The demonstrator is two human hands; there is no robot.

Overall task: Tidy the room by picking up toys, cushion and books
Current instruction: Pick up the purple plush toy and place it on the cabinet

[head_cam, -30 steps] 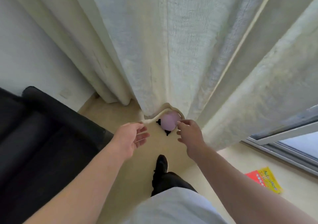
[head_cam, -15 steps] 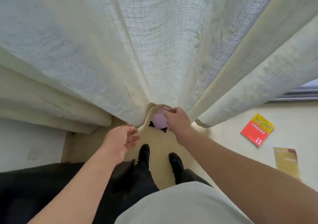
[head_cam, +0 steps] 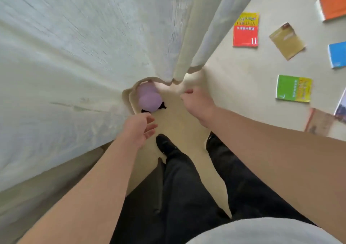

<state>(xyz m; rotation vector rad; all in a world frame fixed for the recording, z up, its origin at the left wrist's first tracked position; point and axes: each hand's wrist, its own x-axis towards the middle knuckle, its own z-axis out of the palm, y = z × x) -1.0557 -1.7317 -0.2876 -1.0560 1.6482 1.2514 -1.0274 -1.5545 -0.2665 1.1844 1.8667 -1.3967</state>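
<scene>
A round pink plush toy (head_cam: 148, 98) with small black parts lies on the floor, its far side tucked under the hem of the pale curtain (head_cam: 93, 47). My left hand (head_cam: 140, 129) hovers just below the toy, palm turned in and fingers apart, holding nothing. My right hand (head_cam: 196, 103) is to the right of the toy and off it, with its fingers curled on a fold of the curtain hem. Several books lie on the floor to the right, among them a red and yellow book (head_cam: 245, 30) and a green and yellow book (head_cam: 293, 88).
A tan book (head_cam: 287, 41), an orange book (head_cam: 333, 6), a blue book (head_cam: 338, 54) and a brown book (head_cam: 318, 121) lie scattered at the right. My black shoes (head_cam: 164, 144) stand just behind the toy. The curtain fills the left and top.
My right hand has left the toy and moved right onto the curtain hem. My left hand has come closer to the toy. The view has swung, showing more books at the right.
</scene>
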